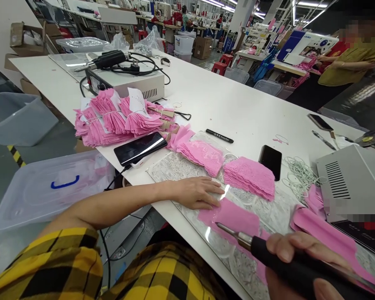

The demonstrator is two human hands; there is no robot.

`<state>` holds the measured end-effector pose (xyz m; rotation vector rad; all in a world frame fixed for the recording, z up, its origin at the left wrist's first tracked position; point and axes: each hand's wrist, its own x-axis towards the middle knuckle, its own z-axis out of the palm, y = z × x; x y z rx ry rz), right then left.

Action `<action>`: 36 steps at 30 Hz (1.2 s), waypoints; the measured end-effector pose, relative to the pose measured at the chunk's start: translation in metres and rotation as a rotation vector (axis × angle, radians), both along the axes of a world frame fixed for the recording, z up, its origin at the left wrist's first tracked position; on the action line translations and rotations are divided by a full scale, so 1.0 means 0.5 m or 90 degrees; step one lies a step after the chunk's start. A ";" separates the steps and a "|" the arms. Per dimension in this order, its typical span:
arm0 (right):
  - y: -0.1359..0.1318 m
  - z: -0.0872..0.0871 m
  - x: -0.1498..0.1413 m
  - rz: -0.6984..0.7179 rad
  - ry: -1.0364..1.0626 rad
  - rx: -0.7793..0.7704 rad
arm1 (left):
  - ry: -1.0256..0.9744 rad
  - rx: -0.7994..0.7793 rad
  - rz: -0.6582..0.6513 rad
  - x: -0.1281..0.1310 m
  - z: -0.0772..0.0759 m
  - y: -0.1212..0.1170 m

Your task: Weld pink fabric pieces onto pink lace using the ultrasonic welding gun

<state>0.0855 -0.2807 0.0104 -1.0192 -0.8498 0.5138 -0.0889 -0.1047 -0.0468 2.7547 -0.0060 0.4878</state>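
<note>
From my end of the head camera, I judged the work to be partway through one pink piece, which lay flat on a pale marbled plate in front of the person. The left hand rested at that piece's corner, its fingers extended and spread, gripping nothing. The right hand had its fingers wrapped round a black-handled tool, the metal tip over the same piece — whether it touched, I could not tell.

What was done and what was left was harder to read. A left-hand stack and a right-hand stack sat just beyond the piece, and I could not say which, if either, was finished. The tied bundles at the far left, bearing paper slips, seemed to me a sorted batch, though finished or waiting I could not tell.

So I counted: one piece under the fingers; two loose stacks, their layers too tight to number; at least three bundles; one long pink length at the right. Around them were three phones, one marker, one tangle of pale green string, and two grey boxes — a second, corded tool lay on the left one.
</note>
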 end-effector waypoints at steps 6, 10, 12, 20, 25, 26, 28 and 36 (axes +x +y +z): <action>0.041 -0.004 -0.041 0.086 0.012 0.024 | -0.041 0.003 0.006 0.001 -0.010 -0.001; 0.045 -0.012 -0.044 0.101 0.006 0.019 | -0.035 0.001 0.012 0.001 -0.012 -0.002; 0.046 -0.012 -0.044 0.106 0.008 0.016 | -0.029 0.004 0.015 0.001 -0.011 -0.003; 0.050 -0.013 -0.048 0.121 0.020 0.009 | 0.001 0.030 0.014 0.003 -0.008 -0.002; 0.053 -0.016 -0.048 0.126 0.028 0.007 | 0.011 0.037 0.015 0.002 -0.005 -0.002; 0.053 -0.017 -0.048 0.130 0.027 0.009 | 0.010 0.035 0.014 0.002 -0.004 -0.002; 0.053 -0.018 -0.046 0.139 0.023 0.010 | 0.002 0.030 0.011 0.001 -0.003 -0.003; 0.052 -0.021 -0.049 0.143 0.003 0.035 | -0.020 -0.031 0.023 0.002 0.000 0.000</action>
